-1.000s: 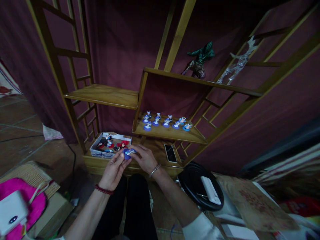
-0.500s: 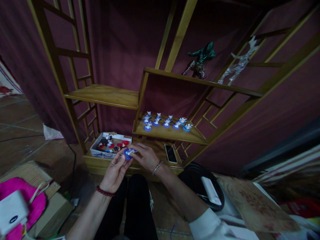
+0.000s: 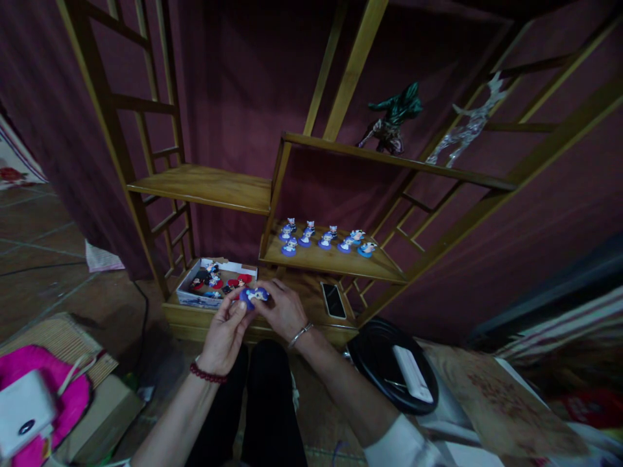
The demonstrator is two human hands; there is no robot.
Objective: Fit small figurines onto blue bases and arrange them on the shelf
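Between my two hands is a small purple-and-white figurine (image 3: 255,296) on a round purple base, tipped on its side. My left hand (image 3: 228,327) pinches the base with thumb and fingers. From the other side, my right hand (image 3: 282,310) has its fingers closed around the figurine's head end. Just behind my left hand stands an open cardboard box (image 3: 187,292) with several red, black and blue figurines (image 3: 214,277) lying in it. On the shelf (image 3: 331,263) above, several similar small figurines (image 3: 289,246) stand upright in rows.
A phone (image 3: 333,301) lies on the lower board to the right of my hands. Higher up stand a dark green statue (image 3: 394,120) and a clear deer figure (image 3: 472,123). At right is a black round lid (image 3: 374,357) with a white object (image 3: 413,373) on top.
My right hand has shifted slightly left and down, uncovering more of the figurine's head. My left hand keeps its hold on the base.
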